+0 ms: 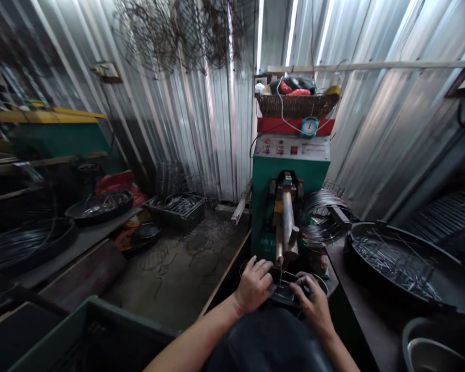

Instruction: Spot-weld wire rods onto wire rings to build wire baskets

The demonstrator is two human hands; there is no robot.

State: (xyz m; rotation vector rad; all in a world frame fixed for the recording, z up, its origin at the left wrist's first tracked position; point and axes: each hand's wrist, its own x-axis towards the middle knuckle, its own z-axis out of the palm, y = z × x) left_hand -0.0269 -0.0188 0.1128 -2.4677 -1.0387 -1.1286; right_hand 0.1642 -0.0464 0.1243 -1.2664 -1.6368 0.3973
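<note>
In front of me stands a green spot welder (263, 206), with two thick metal electrode arms (289, 222) reaching toward me. Just below their tips, both hands are at a thin metal wire ring (327, 287), whose curve shows beyond each hand. My left hand (254, 283) is closed at the ring's left side, fingertips pointing away from me. My right hand (312, 297) pinches at the right side, thumb and fingers close together. Short straight wires lie between the hands over a dark fixture (284, 294). The fingers hide part of the ring.
Right of the welder hangs a bundle of bent wires (321, 217). A wide black pan (445, 307) holds many short metal pieces. A green crate (96, 310) stands at lower left; a wire-filled bin (178, 219) sits on the floor. Above the welder is a wicker basket (294, 106).
</note>
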